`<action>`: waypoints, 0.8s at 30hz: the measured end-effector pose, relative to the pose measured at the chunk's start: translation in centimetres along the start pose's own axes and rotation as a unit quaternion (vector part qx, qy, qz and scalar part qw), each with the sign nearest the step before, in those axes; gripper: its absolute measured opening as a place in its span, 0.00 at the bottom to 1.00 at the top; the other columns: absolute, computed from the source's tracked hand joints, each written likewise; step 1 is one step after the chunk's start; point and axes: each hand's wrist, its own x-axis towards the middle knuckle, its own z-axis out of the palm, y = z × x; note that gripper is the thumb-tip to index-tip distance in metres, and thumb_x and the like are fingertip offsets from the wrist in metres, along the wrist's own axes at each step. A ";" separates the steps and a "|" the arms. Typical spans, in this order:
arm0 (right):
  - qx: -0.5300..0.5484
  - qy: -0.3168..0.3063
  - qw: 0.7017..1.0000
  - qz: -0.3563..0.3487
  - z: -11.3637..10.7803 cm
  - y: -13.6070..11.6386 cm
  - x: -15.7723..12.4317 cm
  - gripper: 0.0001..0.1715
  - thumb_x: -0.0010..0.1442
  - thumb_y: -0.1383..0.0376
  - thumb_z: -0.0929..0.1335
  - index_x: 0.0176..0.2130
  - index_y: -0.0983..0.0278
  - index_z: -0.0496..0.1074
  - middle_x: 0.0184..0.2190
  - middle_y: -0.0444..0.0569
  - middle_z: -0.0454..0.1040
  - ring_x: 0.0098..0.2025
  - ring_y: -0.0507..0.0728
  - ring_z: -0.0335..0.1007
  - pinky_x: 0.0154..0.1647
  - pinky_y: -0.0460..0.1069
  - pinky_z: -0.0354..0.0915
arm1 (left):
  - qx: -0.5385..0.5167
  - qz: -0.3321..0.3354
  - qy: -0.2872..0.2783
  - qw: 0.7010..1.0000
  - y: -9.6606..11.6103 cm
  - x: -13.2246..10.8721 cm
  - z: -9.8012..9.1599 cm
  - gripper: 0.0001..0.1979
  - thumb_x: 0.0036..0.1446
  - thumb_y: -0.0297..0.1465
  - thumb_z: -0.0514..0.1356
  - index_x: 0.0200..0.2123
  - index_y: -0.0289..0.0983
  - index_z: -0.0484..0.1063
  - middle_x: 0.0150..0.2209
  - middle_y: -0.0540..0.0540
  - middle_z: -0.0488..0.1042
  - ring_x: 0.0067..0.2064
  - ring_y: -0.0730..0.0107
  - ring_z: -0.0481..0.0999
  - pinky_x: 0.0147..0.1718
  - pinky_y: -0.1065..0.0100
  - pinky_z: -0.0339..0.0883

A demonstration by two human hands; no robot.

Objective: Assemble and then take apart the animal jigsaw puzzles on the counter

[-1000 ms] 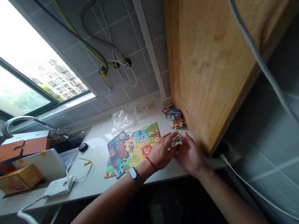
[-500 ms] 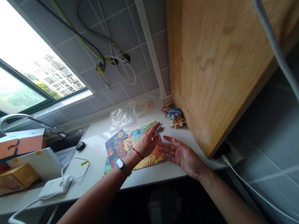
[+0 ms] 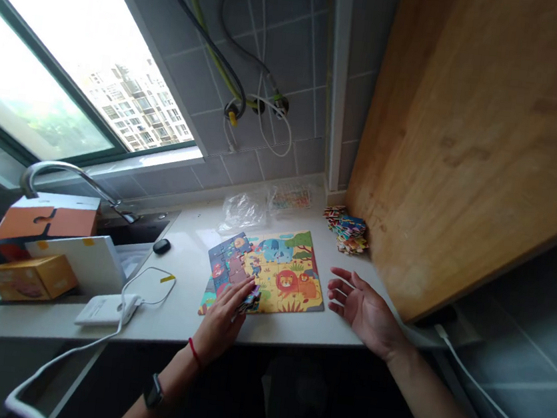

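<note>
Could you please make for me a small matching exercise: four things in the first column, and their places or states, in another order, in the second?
Column one
1. Left hand
2. Right hand
3. Pile of puzzle pieces
4. Plastic bag

Column two
A. Clear and crumpled
B. Open, with nothing seen in it
C. Heaped beside the wooden panel
D. Holding a small stack of pieces

Right pairs: 1-D, 2-B, 3-C, 4-A.

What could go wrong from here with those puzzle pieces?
The left hand holds a bunch of puzzle pieces; some might slip out.
It reaches over the near side of the animal jigsaw puzzle, so brushing it could shift joined sections.
The uneven heap of pieces beside the wooden panel might spill if bumped.
</note>
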 end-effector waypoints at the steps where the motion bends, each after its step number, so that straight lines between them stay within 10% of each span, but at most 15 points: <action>1: -0.006 0.006 1.000 0.001 0.1 0.0 0.0 0.20 0.60 0.55 0.76 0.49 0.62 0.78 0.36 0.48 0.80 0.36 0.54 0.77 0.38 0.48 0.75 | 0.002 -0.003 0.012 1.000 -0.6 -0.1 -0.3 0.35 0.63 0.21 0.52 0.71 0.47 0.56 0.66 0.43 0.69 0.66 0.57 0.69 0.64 0.51 0.68; 10: -0.044 0.088 0.995 -0.034 0.6 0.0 -0.4 0.25 0.53 0.53 0.79 0.47 0.60 0.78 0.34 0.44 0.80 0.34 0.52 0.75 0.37 0.48 0.75 | -0.016 -0.070 0.125 0.990 -6.4 -2.0 -0.5 0.30 0.65 0.25 0.52 0.70 0.43 0.59 0.64 0.41 0.70 0.64 0.55 0.71 0.63 0.52 0.69; 24: -0.148 0.170 0.968 -0.109 1.3 0.7 -0.5 0.23 0.53 0.51 0.79 0.46 0.55 0.77 0.34 0.38 0.79 0.34 0.49 0.74 0.38 0.46 0.73 | -0.009 -0.075 0.087 0.993 -6.3 -1.8 0.4 0.25 0.65 0.29 0.52 0.64 0.42 0.70 0.62 0.42 0.73 0.61 0.52 0.73 0.59 0.50 0.70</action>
